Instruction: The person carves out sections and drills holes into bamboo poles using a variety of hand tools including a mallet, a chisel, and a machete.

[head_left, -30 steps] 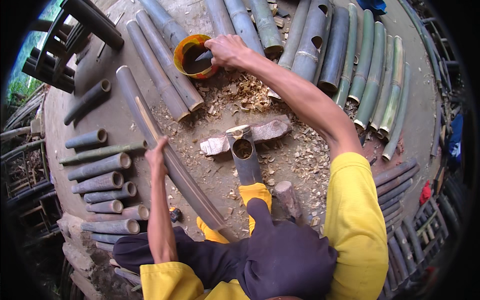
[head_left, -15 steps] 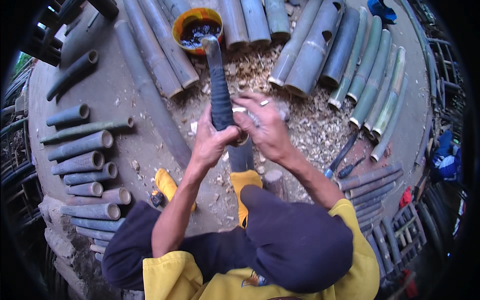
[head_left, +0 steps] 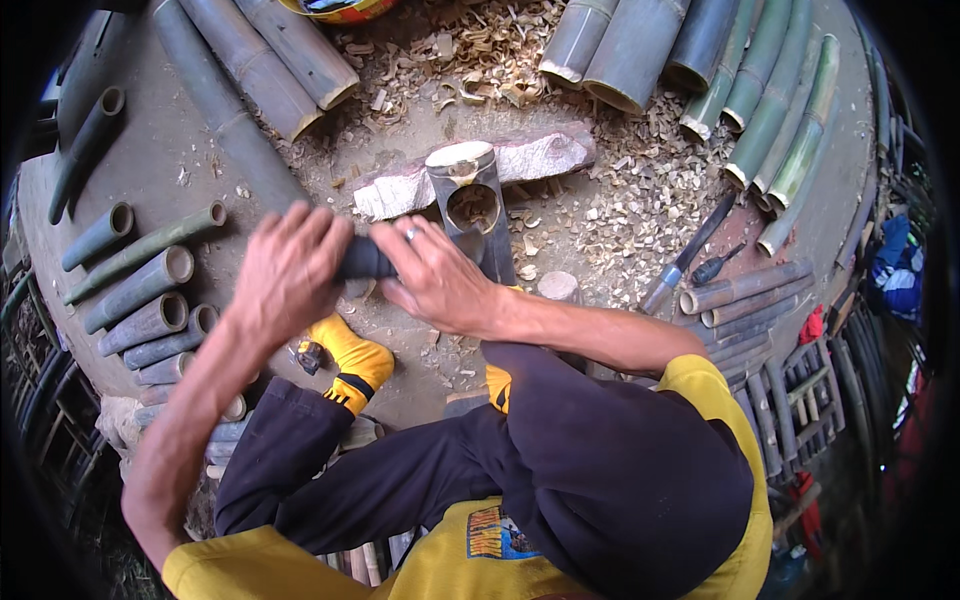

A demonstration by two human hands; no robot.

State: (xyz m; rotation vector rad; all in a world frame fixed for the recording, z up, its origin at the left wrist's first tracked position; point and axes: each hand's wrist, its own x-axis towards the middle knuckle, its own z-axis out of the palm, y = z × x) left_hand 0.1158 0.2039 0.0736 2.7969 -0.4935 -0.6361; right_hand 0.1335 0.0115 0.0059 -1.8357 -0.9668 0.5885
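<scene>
My left hand [head_left: 290,262] is closed round the left end of a knife's dark wrapped handle [head_left: 366,258]. Further along that handle, my right hand [head_left: 435,275], with a ring on one finger, is also closed. The grey blade [head_left: 469,241] shows partly beyond my right hand, pointing right and lying by a bamboo tube [head_left: 497,250]. A large round hole is cut in the tube's upper side; its pale end leans on a rough pinkish-white wood block [head_left: 545,153]. Whether the blade touches the tube, I cannot tell.
Wood shavings [head_left: 640,210] cover the ground ahead and right. Bamboo lengths [head_left: 165,275] lie on both sides and at the back. A long-bladed tool [head_left: 690,250] rests at right, near a short stump [head_left: 558,287]. An orange-yellow bowl [head_left: 345,10] is cut off at the top.
The knife has swung from pointing away, over the bowl, to lying sideways with its blade to the right. My right hand has moved onto its handle. The whole view has shifted.
</scene>
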